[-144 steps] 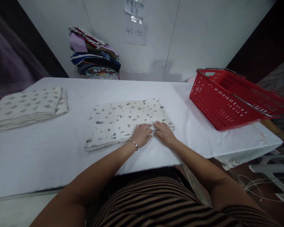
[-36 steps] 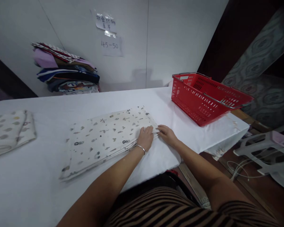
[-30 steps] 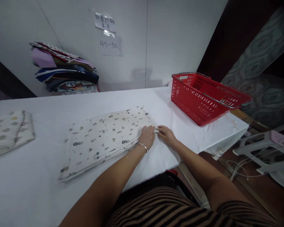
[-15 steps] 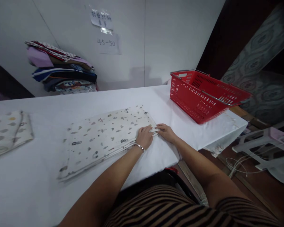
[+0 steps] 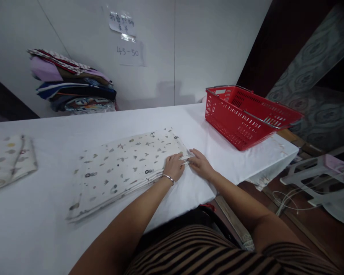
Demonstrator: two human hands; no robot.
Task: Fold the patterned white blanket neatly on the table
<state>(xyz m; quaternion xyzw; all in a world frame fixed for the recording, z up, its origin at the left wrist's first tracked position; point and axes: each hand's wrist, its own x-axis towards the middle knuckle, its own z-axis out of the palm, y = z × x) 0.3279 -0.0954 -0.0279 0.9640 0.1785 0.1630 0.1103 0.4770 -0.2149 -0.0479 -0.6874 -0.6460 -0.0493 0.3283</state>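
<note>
Little had changed over the last second: we saw both hands stay at the right-hand corner of the folded patterned cloth (image 5: 126, 168), and only the view drifted a bit, so the cloth sat slightly lower and more to the left in frame. Compared with the oldest frame, the head had turned right and the red basket (image 5: 246, 118) looked further off.

The left hand (image 5: 174, 166) lay palm down on the cloth's corner, fingers spread flat (bracelet at the wrist). The right hand (image 5: 199, 163) sat just beside it at the cloth's edge, fingertips on the layered hem; we could not tell whether it pinched the layers or only pressed them.

The cloth lay flat on the white table (image 5: 60, 130), near the front edge. A second folded cloth (image 5: 8, 160) was cut off at the left border. The stack of fabrics (image 5: 71, 84) by the wall was partly blurred, and the upper paper note (image 5: 122, 23) was unreadable.
</note>
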